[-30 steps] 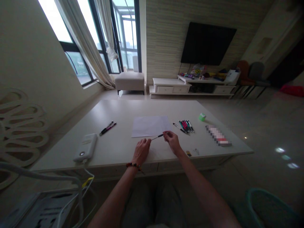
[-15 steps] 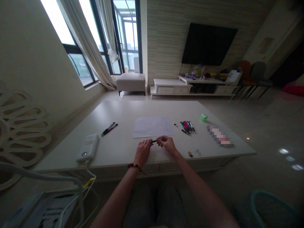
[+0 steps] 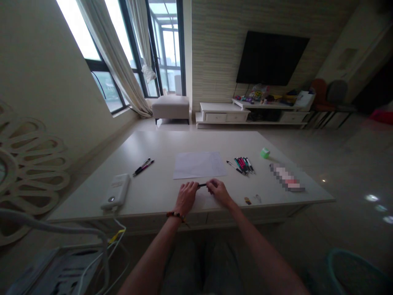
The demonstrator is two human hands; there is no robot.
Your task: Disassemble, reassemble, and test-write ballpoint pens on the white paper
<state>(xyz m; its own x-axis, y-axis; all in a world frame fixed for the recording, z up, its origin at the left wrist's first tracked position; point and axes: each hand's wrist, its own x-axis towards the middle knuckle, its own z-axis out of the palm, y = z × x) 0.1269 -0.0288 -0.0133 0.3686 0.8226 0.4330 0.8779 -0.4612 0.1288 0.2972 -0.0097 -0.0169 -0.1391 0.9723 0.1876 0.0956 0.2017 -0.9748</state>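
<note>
A dark pen lies nearly level between my two hands, just above the near part of the white table. Its left end is in the closed fingers of my left hand, which has a beaded bracelet at the wrist. My right hand pinches the other end, and the fingers cover that tip. Beyond the hands lies a sheet of white paper. To its right is a bunch of several pens in mixed colours, with one white-and-black pen beside them. Two more pens lie to the left.
A white power bank with a cable stands at the table's left. On the right are a green-and-white jar, a blurred-out flat box and small bits near the front edge. A teal basket sits on the floor.
My right hand has shifted slightly rightwards along the pen, so a little more of its dark middle shows between the hands. The whole view has drifted slightly.
</note>
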